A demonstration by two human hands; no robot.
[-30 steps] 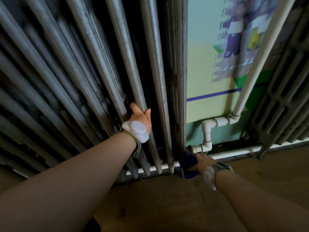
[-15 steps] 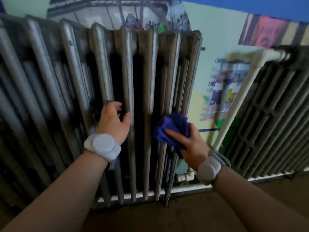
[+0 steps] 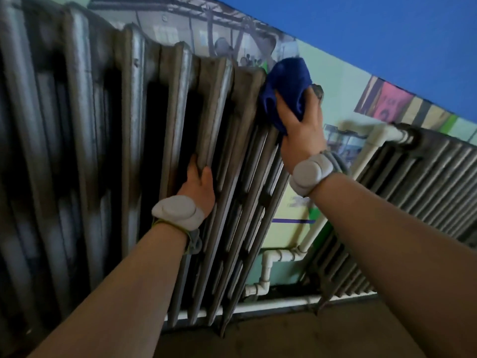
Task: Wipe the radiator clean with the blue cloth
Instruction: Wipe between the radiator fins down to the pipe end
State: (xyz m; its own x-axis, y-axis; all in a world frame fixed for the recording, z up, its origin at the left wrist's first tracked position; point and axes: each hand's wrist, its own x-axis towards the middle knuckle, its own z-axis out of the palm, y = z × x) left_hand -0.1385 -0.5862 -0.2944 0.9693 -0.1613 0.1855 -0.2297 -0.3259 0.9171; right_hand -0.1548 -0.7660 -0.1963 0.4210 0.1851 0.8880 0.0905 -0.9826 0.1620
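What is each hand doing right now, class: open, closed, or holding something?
Left hand: grips a radiator column.
Right hand: holds the blue cloth on the radiator's top end.

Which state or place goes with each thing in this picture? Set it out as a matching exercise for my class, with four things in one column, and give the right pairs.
Things
1. cloth
2. left hand
3. white pipe
4. wall band

States or places
A. plain blue, above the posters
B. wrapped round a radiator column
C. low, between two radiators
D. bunched in the right hand at the radiator's top end

Pairs: 1-D, 2-B, 3-C, 4-A
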